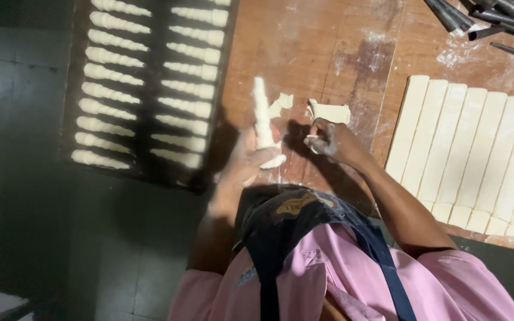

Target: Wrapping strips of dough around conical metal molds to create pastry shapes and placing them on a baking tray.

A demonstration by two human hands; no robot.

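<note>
My left hand (246, 159) holds a dough-wrapped cone (262, 114) upright, its pale spiral tip pointing away from me. My right hand (327, 138), dusted with flour, pinches a small piece of dough by its fingertips, just right of the cone's base. A torn scrap of flat dough (332, 111) lies on the wooden table (304, 47) right above that hand. Another small scrap (281, 104) sits beside the cone.
A dark baking tray (150, 166) at the left carries two columns of several wrapped dough cones. Cut dough strips (477, 148) lie side by side at the right. Dark metal cone moulds (495, 21) are piled at the top right. Flour dusts the table.
</note>
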